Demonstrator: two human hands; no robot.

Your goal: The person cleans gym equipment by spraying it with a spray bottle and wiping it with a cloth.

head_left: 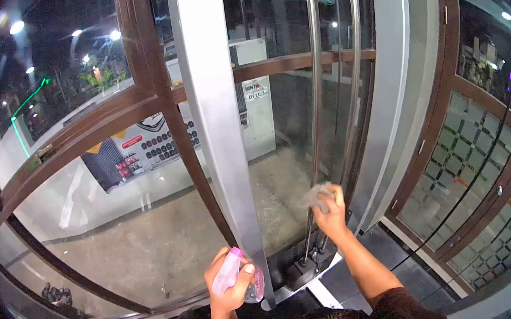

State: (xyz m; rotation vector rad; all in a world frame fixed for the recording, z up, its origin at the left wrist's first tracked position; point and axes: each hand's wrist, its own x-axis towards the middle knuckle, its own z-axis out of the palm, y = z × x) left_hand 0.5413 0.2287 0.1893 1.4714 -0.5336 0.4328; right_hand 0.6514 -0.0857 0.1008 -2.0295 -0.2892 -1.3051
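My left hand is wrapped around a small spray bottle with a pink top and a clear, pinkish body. It is held tilted in front of the foot of the white door post. Farther right, my right hand is closed on a crumpled greyish cloth, partly hidden by the fingers. Hand and cloth are up close to the glass door, overlapping the lower part of its long metal handle bar.
Brown-framed window panes curve away on the left. A brown door with patterned glass stands at the right. Dark floor tiles lie below, and a metal door fitting sits at the glass door's foot. Beyond the glass is a white counter.
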